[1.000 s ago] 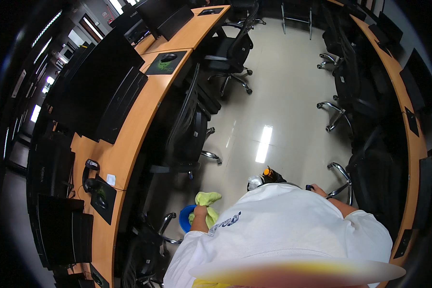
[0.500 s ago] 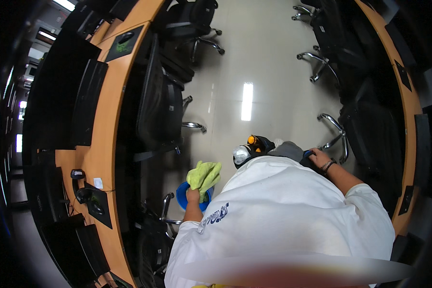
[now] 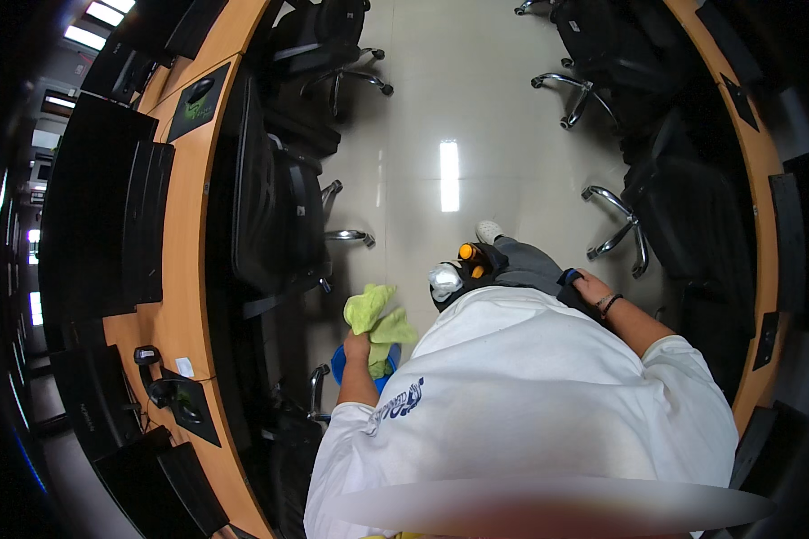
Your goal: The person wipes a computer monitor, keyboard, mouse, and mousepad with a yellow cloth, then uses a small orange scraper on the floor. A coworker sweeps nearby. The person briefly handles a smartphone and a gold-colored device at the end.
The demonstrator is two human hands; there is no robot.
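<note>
My left hand [image 3: 357, 345] is closed around a lime-green cloth [image 3: 366, 307], part of which hangs down beside the hand. Just below it is a blue bucket [image 3: 338, 363], with more green cloth at its opening; whether the hand also carries the bucket is hidden. At my right hip, my right hand [image 3: 591, 286] grips a dark item with a blue edge [image 3: 568, 289], too small to name. A dark waist pouch [image 3: 449, 297] in front of me holds a clear, silvery bottle [image 3: 444, 280] and an orange-topped bottle [image 3: 467, 251].
A long wooden desk [image 3: 182, 216] with black monitors [image 3: 144, 220], a telephone [image 3: 147, 359] and mouse pads runs along the left. Another desk [image 3: 764, 234] lines the right. Black wheeled chairs [image 3: 283, 207] border the shiny tiled aisle [image 3: 476, 99], their chrome legs [image 3: 622, 225] jutting into it.
The green cloth has lifted and spread in my left hand. A grey trouser leg and white shoe now show ahead of me. Chairs and desks have shifted slightly leftward in view.
</note>
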